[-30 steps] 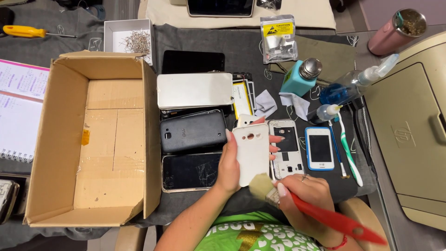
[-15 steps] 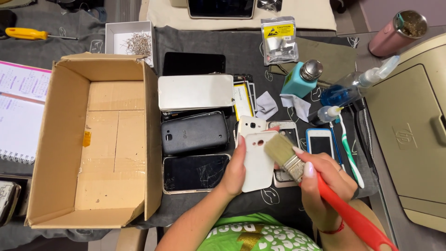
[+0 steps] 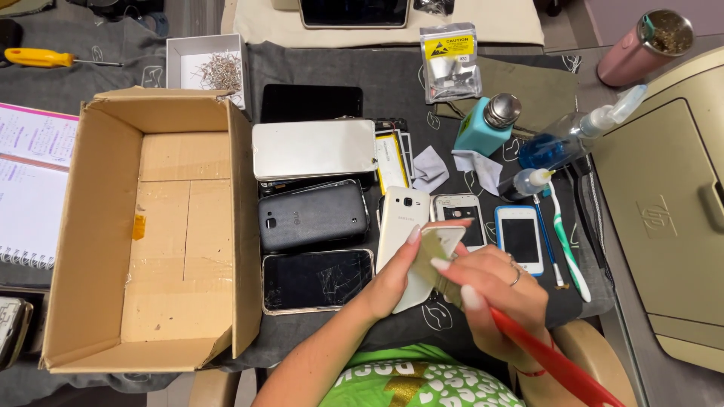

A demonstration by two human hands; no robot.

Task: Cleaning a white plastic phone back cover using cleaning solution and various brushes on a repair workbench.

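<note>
The left hand [image 3: 392,275] is closed around a white phone [image 3: 403,226], thumb and fingers gripping its lower half and tilting it up off the dark mat [image 3: 392,83] that covers the table. The right hand [image 3: 494,290] is shut on a red-handled brush [image 3: 558,362]. Against half a second ago the brush has swung: its bristle head, then clear of the phone and pointing up and left, is now pressed down on the pale back of the phone, mostly hidden under the right hand's fingers [image 3: 452,264]. A second ago the brush lay lower, below the phone. Judgement: the work has passed from lining up to actual brushing of the phone's back. The phone stays in front of the body, just right of a cracked black phone [image 3: 317,279] and a dark grey phone [image 3: 313,215], left of a small blue-edged phone [image 3: 520,240]. The open cardboard box [image 3: 249,226] stands at left, unchanged
</note>
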